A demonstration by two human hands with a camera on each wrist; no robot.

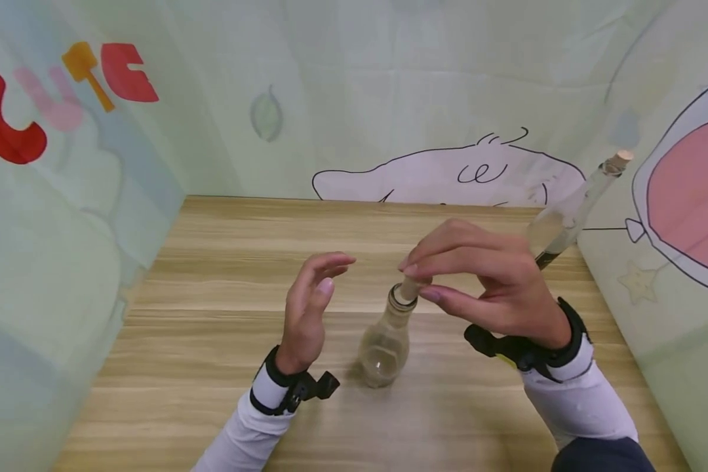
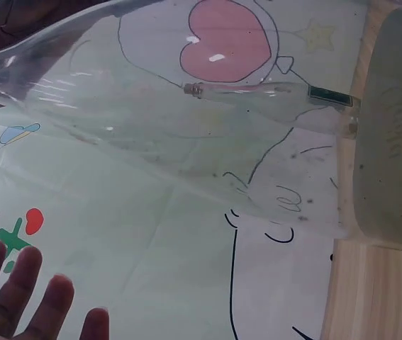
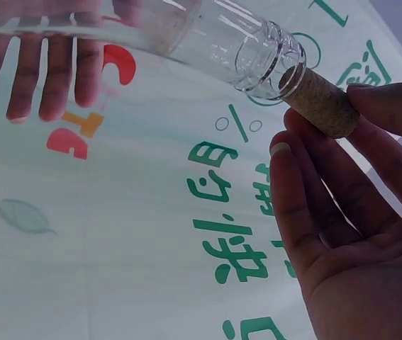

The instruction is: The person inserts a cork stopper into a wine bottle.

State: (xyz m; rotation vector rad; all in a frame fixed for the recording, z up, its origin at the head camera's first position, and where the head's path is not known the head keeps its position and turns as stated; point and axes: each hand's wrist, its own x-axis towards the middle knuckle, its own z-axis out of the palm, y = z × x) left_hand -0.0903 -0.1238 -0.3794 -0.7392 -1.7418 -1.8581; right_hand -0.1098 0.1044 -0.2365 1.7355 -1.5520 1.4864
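A clear glass bottle (image 1: 383,351) with some liquid in its base stands on the wooden table (image 1: 224,367). My right hand (image 1: 498,278) pinches a cork (image 3: 325,106) between thumb and fingertips. The lower end of the cork sits in the mouth of the bottle, while most of its length shows above the rim (image 3: 286,64). To the left of the bottle, my left hand (image 1: 309,311) is raised with its fingers spread apart, holding nothing. The left wrist view shows the bottle's body (image 2: 151,142) passing close in front of the camera.
A second clear bottle (image 1: 572,213), with a cork (image 1: 624,156) in its mouth and a dark label, stands at the back right, partly behind my right hand. Printed cloth walls (image 1: 354,98) enclose the table at the back and both sides.
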